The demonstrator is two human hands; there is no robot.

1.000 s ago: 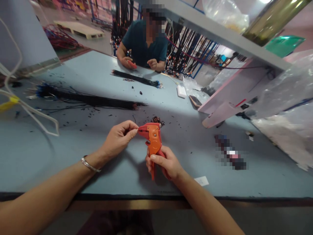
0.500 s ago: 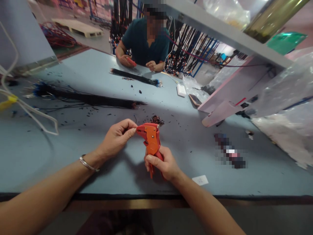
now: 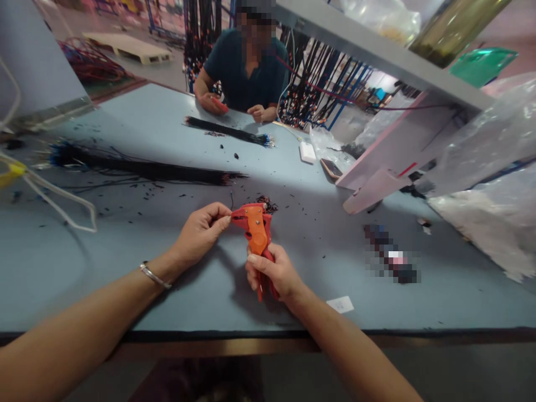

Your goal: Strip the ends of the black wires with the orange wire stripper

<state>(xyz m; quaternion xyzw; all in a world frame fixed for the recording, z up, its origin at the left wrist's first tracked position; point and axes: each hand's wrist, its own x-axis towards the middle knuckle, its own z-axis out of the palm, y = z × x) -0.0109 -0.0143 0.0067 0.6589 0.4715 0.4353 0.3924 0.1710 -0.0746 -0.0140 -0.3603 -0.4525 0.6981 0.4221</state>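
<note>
My right hand [image 3: 274, 271] is wrapped round the handles of a red and orange wire stripper [image 3: 256, 226], its head pointing left. At the tip of the tool's jaws, my left hand [image 3: 205, 229] pinches a thin dark wire [image 3: 231, 199], of which a short end sticks up above the fingers. Just behind the tool's head lies a small pile of dark and copper-coloured scraps [image 3: 268, 204]. A long bundle of black wires [image 3: 167, 169] lies beyond my left hand, with blue and metallic ends at its left.
Across the table [image 3: 301, 234], a person [image 3: 247, 72] holds a red tool near a shorter black wire bundle [image 3: 226, 129]. At the right are a phone [image 3: 330, 168], a white box [image 3: 307, 152], a blurred dark object [image 3: 391, 254] and a white label [image 3: 340, 304]. White cables hang at the left.
The tool's handles are closer together and its head has tilted slightly. My left hand keeps its pinch at the jaws. The whole view has shifted a little.
</note>
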